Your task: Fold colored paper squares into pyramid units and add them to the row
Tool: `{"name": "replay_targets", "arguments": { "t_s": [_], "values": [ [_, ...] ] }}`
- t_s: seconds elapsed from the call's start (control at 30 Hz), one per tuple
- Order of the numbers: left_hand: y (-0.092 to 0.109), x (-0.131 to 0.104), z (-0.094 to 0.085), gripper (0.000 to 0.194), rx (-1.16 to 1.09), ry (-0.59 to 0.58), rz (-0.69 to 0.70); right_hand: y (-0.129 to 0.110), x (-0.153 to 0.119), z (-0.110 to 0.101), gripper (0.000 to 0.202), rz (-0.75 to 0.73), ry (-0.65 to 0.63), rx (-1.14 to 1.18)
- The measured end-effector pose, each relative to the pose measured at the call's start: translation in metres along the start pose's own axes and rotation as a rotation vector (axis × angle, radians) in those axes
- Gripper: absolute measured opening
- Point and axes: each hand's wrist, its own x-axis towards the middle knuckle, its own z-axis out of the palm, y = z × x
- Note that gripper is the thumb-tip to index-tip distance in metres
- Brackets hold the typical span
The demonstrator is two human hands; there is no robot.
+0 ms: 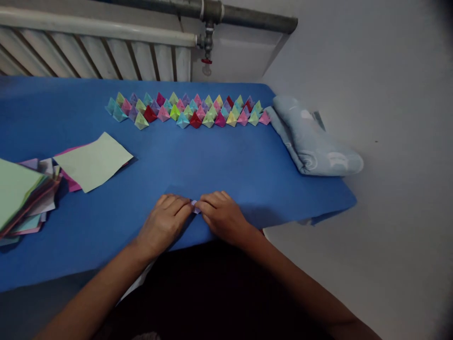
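Observation:
Between my two hands, close to the table's front edge, is a small lilac folded paper. My left hand grips its left side with the fingers closed. On its other side my right hand pinches it in the same way. Most of the paper is hidden under the fingers, so its folded form cannot be made out. Farther back stand rows of small pointed origami pieces in green, pink, red, blue, purple and yellow.
A blue cloth covers the table. Left lie a pale green paper sheet over pink paper and a thick stack of coloured paper. A folded light-blue fabric rests at the right edge. Behind are a radiator and a pipe.

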Motion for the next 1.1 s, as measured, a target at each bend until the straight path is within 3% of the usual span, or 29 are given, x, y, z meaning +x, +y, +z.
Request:
{"name": "replay_targets", "arguments": {
  "t_s": [0.2, 0.67, 1.1],
  "values": [
    [0.004, -0.006, -0.003, 0.017, 0.008, -0.033, -0.004, -0.001, -0.011, -0.006, 0.020, 0.018, -0.002, 0.112],
    [0.006, -0.007, -0.005, 0.013, 0.003, -0.026, -0.055, -0.002, -0.008, -0.009, 0.017, 0.072, 0.032, 0.151],
    [0.015, 0.004, -0.005, 0.026, -0.101, -0.082, -0.320, 0.000, 0.004, -0.010, 0.017, 0.228, -0.056, 0.293]
  ]
}}
